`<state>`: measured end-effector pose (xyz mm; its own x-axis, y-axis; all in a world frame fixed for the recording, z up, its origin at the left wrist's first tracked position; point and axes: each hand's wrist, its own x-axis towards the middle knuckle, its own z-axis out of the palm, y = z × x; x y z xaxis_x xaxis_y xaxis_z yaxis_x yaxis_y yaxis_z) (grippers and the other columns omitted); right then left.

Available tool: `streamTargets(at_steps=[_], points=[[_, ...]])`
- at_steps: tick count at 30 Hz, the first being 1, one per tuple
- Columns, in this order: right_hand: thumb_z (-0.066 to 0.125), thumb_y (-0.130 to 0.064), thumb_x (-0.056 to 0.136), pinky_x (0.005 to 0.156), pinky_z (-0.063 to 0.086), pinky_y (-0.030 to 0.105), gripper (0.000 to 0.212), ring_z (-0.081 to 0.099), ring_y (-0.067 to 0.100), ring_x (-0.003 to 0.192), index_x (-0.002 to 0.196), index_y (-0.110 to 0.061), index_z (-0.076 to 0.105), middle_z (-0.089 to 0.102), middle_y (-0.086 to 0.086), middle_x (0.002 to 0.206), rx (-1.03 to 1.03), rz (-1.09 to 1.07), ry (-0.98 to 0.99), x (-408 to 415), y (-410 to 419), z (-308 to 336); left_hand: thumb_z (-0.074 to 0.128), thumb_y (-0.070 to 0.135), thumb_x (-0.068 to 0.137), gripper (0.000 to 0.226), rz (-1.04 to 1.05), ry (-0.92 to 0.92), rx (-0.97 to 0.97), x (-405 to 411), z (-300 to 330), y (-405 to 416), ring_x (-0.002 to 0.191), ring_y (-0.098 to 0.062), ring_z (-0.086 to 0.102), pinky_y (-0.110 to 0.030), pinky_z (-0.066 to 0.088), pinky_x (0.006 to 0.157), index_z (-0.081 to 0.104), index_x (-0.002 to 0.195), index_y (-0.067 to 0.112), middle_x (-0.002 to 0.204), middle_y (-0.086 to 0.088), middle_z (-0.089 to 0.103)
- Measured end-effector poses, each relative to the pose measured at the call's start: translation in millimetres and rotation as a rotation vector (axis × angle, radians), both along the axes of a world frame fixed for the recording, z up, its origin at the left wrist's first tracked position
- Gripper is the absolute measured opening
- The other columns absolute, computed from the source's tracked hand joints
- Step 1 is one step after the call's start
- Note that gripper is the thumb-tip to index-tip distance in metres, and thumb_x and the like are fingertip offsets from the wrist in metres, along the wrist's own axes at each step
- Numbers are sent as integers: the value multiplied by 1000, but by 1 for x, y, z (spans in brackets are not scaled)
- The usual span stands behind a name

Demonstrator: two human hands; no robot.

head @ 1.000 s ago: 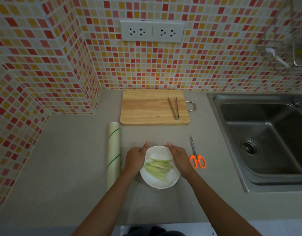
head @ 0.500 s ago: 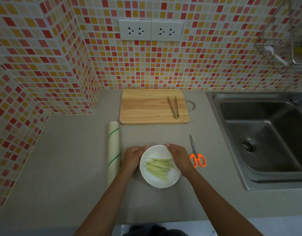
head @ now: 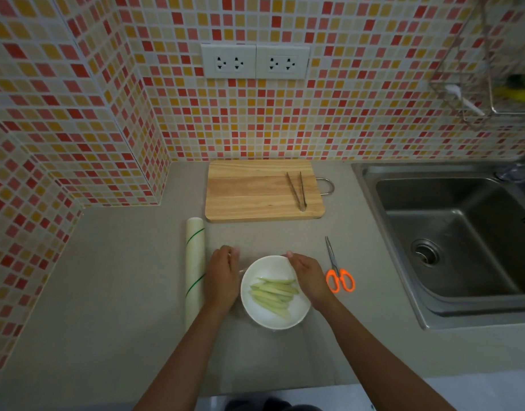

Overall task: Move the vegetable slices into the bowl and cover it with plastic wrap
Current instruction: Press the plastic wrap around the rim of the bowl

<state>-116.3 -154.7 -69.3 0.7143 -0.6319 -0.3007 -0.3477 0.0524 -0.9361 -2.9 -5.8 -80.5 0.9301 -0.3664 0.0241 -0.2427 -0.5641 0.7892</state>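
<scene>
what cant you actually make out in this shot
Head view, the only view:
- Plastic wrap over the bowl: too clear to confirm; only faint sheen by the rim.
- Left hand: its fingers curl under the hand, so what they hold is hidden.
- Right hand: covers the bowl's right rim.
- Wire rack: cut by the right edge, contents blurred.
- Tap: mostly cut off.

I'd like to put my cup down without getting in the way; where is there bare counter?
Bare grey counter lies left of the plastic wrap roll. It's crowded between that roll and the orange-handled scissors, where both hands flank the white bowl.
</scene>
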Motion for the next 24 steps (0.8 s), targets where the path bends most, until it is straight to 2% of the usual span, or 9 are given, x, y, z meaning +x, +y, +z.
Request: streamTargets(at_steps=[3,6,9,10,13,16,19,21,24], points=[[47,-23,99,75,46,32,37,58,20,80,92,3,72,65,12,82,30,-19,-12,0,1,1,37,26,102,31,66,-34,-175,-4,12,3,84,-26,61,-40,50,75,61,92,9,85,-7,64],[46,-28,99,77,52,33,38,64,19,84,95,-4,75,73,19,92,58,-33,-15,-2,2,1,31,37,102,37,-11,270,-410,-24,19,-2,99,-13,65,-28,52,83,61,117,23,103,0,69],[42,-41,98,65,52,15,42,70,9,80,95,-16,76,75,3,92,130,28,42,-4,1,3,26,47,100,46,-26,521,-441,-41,7,-9,118,-15,59,-33,43,104,53,131,29,126,-1,65],[40,-45,98,64,52,14,43,70,6,80,94,-20,75,76,-1,90,170,50,64,-5,0,4,25,50,99,48,-15,585,-454,-40,4,-11,121,-17,57,-36,42,108,52,134,30,130,-2,62],[35,-50,98,64,53,15,47,72,6,81,91,-26,75,77,-6,87,243,75,80,-7,-1,6,24,59,96,55,4,791,-479,-32,2,-16,109,-11,61,-34,44,102,58,128,30,131,5,59],[34,-50,98,75,56,25,50,71,13,90,97,-21,74,76,2,96,252,78,79,-10,1,5,20,75,83,66,-114,745,-389,-20,2,-14,108,-15,63,-38,44,104,68,106,36,124,0,67],[37,-45,99,88,50,37,50,67,25,97,100,-10,73,73,13,102,193,87,76,-13,1,3,13,77,83,79,-252,603,-207,-7,10,-12,118,-18,60,-41,38,111,70,112,31,121,0,69],[39,-39,100,85,49,35,48,67,28,94,96,-7,74,73,13,98,126,76,45,-11,-2,6,11,68,88,77,-208,455,-174,2,17,-11,123,-12,53,-32,34,110,67,120,25,128,1,66],[40,-29,101,91,48,36,43,66,32,103,104,0,70,70,21,108,88,49,-39,-2,-11,17,17,63,92,71,35,366,-380,-5,30,-7,125,-10,53,-23,33,102,65,122,21,126,1,66]])
